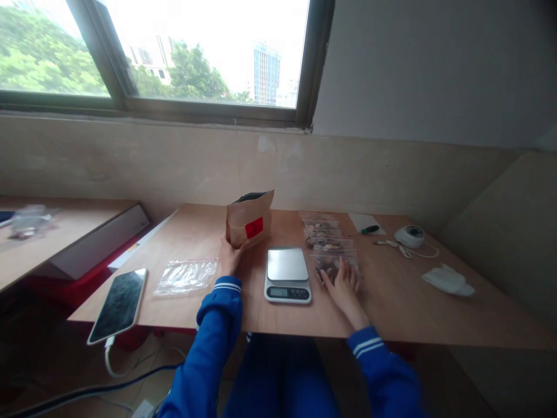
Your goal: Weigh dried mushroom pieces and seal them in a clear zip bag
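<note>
A brown kraft paper pouch [244, 225] with a red label stands upright, its top open and dark inside. My left hand [231, 255] is wrapped round its lower left corner. To the right, my right hand [343, 285] rests over the nearest filled zip bag [325, 268], thumb and fingers spread apart on it. Small dark pieces show through that bag's clear plastic; their kind I cannot make out. Between my hands sits a white digital kitchen scale [288, 274] with a bare metal plate. Its display is too small to read.
More filled zip bags [322, 231] lie in a row behind. A flat clear bag [187, 276] and a phone on a cable [119, 305] lie left. Rightward are paper with a green-handled tool [371, 229], a white dome camera [409, 236] and a crumpled white item [448, 280].
</note>
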`<state>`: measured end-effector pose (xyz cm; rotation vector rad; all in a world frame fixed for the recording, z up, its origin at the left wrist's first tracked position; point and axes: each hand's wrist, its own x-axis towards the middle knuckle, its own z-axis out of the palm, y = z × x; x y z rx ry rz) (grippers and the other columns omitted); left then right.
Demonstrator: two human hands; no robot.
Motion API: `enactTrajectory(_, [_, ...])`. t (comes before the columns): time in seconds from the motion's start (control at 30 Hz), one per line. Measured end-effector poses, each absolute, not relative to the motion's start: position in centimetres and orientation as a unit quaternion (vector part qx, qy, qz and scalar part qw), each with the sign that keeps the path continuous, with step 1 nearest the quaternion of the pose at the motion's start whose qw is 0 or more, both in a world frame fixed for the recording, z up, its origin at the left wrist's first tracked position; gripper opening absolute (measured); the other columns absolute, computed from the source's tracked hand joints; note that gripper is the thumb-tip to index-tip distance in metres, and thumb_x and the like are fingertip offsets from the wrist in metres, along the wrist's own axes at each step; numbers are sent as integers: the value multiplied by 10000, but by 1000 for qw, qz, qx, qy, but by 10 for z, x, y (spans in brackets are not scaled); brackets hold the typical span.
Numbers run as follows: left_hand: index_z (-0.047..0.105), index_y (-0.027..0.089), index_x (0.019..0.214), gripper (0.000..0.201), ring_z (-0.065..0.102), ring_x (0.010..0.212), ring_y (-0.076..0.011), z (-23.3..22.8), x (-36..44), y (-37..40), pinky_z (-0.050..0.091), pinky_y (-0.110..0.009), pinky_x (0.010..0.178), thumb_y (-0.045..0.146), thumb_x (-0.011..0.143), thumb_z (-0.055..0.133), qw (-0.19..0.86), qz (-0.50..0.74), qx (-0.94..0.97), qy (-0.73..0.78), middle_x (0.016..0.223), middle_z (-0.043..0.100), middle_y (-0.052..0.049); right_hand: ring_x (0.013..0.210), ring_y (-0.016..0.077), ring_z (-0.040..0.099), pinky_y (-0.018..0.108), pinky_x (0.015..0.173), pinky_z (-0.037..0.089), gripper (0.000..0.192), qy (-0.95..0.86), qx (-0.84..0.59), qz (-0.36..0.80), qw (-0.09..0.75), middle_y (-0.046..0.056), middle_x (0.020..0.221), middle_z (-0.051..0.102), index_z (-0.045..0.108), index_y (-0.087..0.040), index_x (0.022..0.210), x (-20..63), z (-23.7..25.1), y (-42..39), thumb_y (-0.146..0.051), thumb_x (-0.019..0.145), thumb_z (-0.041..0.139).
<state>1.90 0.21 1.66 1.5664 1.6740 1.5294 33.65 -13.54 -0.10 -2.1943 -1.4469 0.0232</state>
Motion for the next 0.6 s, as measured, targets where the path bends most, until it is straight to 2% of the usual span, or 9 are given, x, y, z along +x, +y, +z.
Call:
enactTrajectory(0.1, [460,145,1241,659,600,1087,-339,4,14,2,482,-469,911,451,719,721,208,530,554,607,1163,610,-174,1455,421,82,692,1096,130,768,-571,-765,-27,299,231,1574,166,224,-92,1503,325,23,-132,-565,914,365])
enactTrajectory(0.17, [467,152,1223,609,596,1084,-322,-1,13,-1,483,-446,909,415,732,715,218,540,567,582,1160,605,-153,1472,355,78,625,1133,172,658,-655,-672,-35,344,190,1588,155,267,-133,1490,307,53,-126,-489,945,363])
enactTrajectory(0.27, [463,156,1216,602,583,1093,-303,-4,13,-4,467,-432,943,371,719,725,226,551,588,547,1144,590,-119,1450,236,236,495,1164,258,518,-788,-484,5,381,119,1538,323,290,-222,1482,268,108,-106,-333,979,343])
enactTrajectory(0.33, [461,157,1210,605,584,1083,-303,-5,12,-4,460,-442,953,367,709,728,226,549,595,542,1121,584,-111,1406,216,328,446,1151,311,442,-826,-415,6,380,104,1451,447,413,-218,1414,241,138,-91,-257,983,325])
enactTrajectory(0.43, [448,162,1210,592,578,1096,-311,-8,10,-3,461,-454,947,372,721,708,228,550,594,541,1139,571,-129,1240,229,511,395,1060,421,353,-841,-414,-31,346,140,1325,530,607,-158,1193,215,161,-80,-181,962,340])
enactTrajectory(0.5, [442,161,1210,583,576,1094,-307,-10,9,-2,461,-457,941,366,726,693,226,550,596,539,1138,569,-136,1123,242,567,389,993,459,320,-840,-426,-61,330,156,1196,590,649,-131,1085,212,163,-82,-141,935,367])
enactTrajectory(0.6, [452,170,1197,548,574,1088,-285,-9,10,-2,455,-456,953,305,714,670,222,547,606,533,1134,573,-120,949,234,603,358,893,487,270,-858,-418,-51,295,117,935,657,680,-137,891,218,154,-93,-100,880,413])
